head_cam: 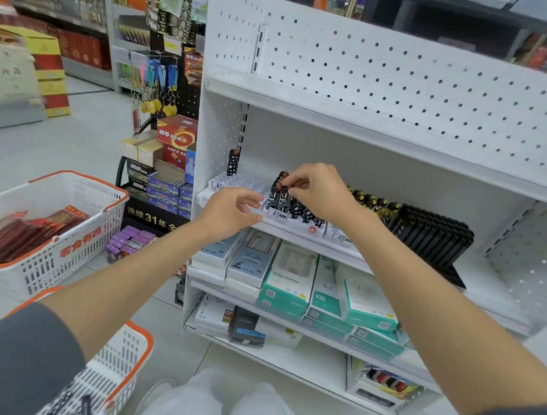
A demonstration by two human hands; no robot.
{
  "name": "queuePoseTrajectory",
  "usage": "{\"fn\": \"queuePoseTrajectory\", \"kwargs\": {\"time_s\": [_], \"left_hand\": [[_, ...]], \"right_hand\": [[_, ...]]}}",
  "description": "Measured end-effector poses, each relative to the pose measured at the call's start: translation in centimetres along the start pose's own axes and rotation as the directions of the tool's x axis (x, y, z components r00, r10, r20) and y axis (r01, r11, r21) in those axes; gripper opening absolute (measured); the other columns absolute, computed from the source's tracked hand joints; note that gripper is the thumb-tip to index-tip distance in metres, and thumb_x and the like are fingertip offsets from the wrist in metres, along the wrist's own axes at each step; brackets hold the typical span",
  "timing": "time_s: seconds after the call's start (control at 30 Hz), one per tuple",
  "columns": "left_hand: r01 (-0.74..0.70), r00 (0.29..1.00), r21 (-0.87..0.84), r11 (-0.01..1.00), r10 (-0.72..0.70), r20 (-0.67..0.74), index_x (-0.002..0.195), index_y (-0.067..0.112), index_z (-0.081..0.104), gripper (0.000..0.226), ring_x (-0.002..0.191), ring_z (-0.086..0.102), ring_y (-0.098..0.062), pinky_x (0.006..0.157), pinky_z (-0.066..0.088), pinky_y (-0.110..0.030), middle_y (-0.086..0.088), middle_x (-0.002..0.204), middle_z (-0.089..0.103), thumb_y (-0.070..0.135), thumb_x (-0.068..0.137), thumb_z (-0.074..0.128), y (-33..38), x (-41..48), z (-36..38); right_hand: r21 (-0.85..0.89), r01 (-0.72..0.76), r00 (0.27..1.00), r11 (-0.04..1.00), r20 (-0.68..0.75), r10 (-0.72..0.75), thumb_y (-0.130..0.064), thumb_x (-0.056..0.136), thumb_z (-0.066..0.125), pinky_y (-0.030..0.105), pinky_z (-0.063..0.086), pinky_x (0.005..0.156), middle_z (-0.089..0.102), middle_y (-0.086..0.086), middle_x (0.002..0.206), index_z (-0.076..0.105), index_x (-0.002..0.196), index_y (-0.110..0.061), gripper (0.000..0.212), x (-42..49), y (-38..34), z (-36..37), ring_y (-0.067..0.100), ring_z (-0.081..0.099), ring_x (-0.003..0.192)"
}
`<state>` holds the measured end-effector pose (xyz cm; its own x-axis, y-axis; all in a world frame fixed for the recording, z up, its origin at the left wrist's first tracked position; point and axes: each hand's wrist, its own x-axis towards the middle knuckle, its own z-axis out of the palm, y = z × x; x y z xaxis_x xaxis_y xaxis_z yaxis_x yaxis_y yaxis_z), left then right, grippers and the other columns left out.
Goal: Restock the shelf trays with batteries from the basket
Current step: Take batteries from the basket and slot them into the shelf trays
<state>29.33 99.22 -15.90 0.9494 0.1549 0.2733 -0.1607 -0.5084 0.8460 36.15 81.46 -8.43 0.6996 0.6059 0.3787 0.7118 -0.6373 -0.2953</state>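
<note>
**Two hands at the tray, one battery pinched**

I am looking down at a white shelf (486,183) with both hands raised to its middle level. My right hand (320,191) has its fingers (295,184) bent into a tight pinch on the red top of one black patterned battery (283,197), which stands upright at the left end of a packed cluster of batteries (301,211). That cluster is too crowded and blurred for me to count.

My left hand (229,208) sits at the front edge of the white tray (244,185), thumb low and fingers curved above the lip. I cannot tell whether they clamp the tray or only touch it. They hold no battery.

One lone battery (233,162) stands upright at the tray's back left corner, well apart from the cluster.

I count two white baskets with orange rims on the floor to my left. The far basket (80,175) holds red flat packs (21,235). The near basket (146,338) is by my left elbow.
</note>
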Motion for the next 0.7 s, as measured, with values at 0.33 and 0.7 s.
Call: {"fn": "queuePoseTrajectory", "kwargs": {"time_s": [0.33,0.7], "left_hand": [[-0.011,1.000,-0.031,0.999,0.010,-0.009,0.115,0.015,0.066,0.032,0.091,0.061,-0.018,0.085,0.050,-0.025,0.000,0.110,0.067,0.014,0.085,0.075,0.3,-0.5,0.0],[0.105,0.994,0.187,0.977,-0.099,-0.042,0.083,0.016,0.059,0.016,0.070,0.055,-0.014,0.065,0.045,-0.024,0.000,0.077,0.059,0.015,0.083,0.075,-3.3,-7.0,-6.0]], "right_hand": [[-0.140,0.029,0.998,0.990,-0.050,-0.037,-0.010,0.089,0.063,0.029,0.037,0.088,0.066,0.005,0.110,0.072,0.113,-0.017,0.026,-1.2,0.5,1.0,0.023,0.049,0.108],[0.018,0.025,0.998,1.000,0.059,-0.026,-0.014,0.083,0.065,0.033,0.053,0.073,0.064,-0.006,0.084,0.068,0.096,-0.017,0.014,-4.7,-6.0,5.9,0.013,0.058,0.075]]}}
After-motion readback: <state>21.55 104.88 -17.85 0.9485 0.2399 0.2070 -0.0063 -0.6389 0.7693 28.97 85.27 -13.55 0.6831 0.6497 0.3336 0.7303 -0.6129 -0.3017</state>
